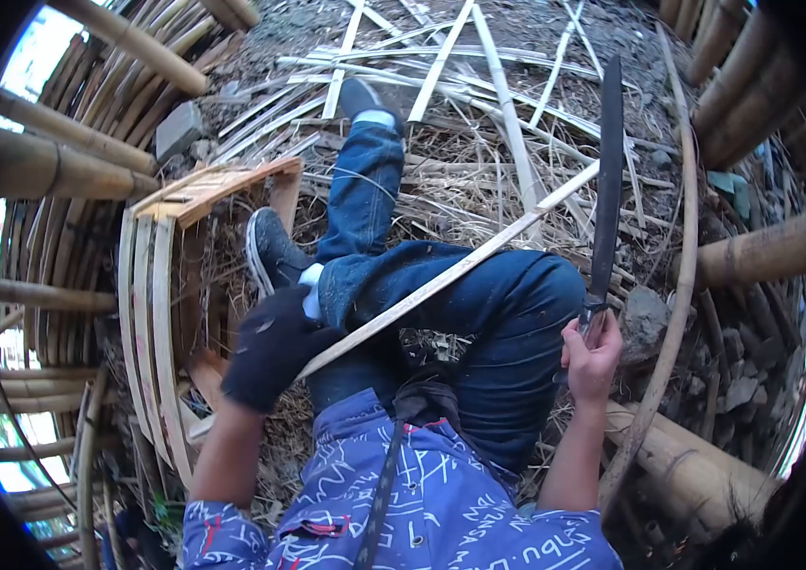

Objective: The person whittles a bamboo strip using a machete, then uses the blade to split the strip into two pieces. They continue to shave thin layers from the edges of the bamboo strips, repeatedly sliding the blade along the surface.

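Observation:
My left hand (276, 348), in a black glove, is closed around the lower part of a pale bamboo strip (450, 275). The strip slants up to the right across my jeans, and its far end lies near the blade. Bare and closed, my right hand (592, 353) grips the handle of a machete (607, 180). Its long dark blade points upward, away from me, at the right of the view. Part of the handle is hidden by my fingers.
A wooden crate (163, 313) stands at my left, by my shoe. Split bamboo strips (507, 114) lie crossed on the ground ahead, among dry shavings. Thick bamboo poles (764, 249) flank both sides. Stones (645, 318) lie at the right, and a grey block (179, 130) at the upper left.

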{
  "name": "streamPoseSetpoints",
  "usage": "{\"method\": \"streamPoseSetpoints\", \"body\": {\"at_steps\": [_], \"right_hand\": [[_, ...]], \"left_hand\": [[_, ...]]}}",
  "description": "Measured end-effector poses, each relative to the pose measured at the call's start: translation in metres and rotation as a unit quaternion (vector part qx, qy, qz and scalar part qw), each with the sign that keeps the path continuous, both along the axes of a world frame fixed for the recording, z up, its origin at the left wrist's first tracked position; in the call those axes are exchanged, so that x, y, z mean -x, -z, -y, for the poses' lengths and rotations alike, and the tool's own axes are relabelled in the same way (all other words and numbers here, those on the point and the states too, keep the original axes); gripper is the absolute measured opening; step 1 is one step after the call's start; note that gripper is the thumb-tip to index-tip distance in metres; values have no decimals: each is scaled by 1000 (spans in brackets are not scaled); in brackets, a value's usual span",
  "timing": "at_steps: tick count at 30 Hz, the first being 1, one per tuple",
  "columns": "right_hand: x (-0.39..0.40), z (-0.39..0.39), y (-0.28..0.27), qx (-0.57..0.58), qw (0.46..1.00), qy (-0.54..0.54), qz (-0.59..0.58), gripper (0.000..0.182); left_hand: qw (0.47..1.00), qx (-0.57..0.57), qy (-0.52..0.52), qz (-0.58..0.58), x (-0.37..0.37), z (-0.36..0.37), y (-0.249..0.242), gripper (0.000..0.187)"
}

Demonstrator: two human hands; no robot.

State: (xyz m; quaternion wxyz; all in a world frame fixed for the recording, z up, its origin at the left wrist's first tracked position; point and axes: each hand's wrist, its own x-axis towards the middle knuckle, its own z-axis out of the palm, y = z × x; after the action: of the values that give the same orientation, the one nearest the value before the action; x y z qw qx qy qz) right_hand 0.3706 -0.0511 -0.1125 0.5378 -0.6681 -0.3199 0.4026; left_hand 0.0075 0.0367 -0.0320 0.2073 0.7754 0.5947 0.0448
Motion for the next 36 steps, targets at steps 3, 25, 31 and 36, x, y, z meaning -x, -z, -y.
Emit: {"method": "streamPoseSetpoints", "body": {"at_steps": [3, 25, 31, 36], "right_hand": [[5, -3, -4, -3, 1000, -6, -11, 14], [41, 19, -17, -6, 998, -64, -10, 27], [63, 19, -26, -54, 988, -120, 81, 30], [76, 21, -32, -69, 983, -138, 100, 33]], "left_hand": [[997, 35, 3, 73, -34, -5, 47, 49], [903, 308, 79, 290, -58, 13, 51, 25], [873, 362, 131, 301, -79, 11, 37, 32], [859, 408, 158, 264, -81, 11, 27, 33]]}}
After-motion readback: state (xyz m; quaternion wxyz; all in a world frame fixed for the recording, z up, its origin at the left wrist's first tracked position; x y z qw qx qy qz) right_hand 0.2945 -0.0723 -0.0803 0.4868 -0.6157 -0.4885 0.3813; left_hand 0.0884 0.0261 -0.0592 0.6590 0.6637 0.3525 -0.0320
